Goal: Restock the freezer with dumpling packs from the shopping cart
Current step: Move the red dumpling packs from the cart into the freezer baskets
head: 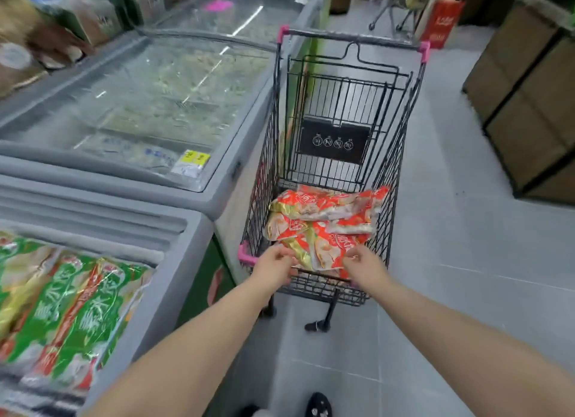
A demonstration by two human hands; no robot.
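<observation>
Down at the person's left, the open freezer point(177, 292) holds green packs point(71, 307) lying flat. Just ahead, the left hand point(275, 264) and right hand point(365, 265) reach over the near rim of the shopping cart point(261, 183), fingers curled at the edge of the nearest red pack point(326, 248); I cannot tell whether either has taken hold. The other dumpling packs point(323, 211) lie heaped on the cart floor behind it. This looks like the pick-up step. Next would be a firm two-handed hold, a lift clear of the wire rim, then a swing left to the freezer. Beyond, a glass-lidded freezer point(149, 99) stands closed.
</observation>
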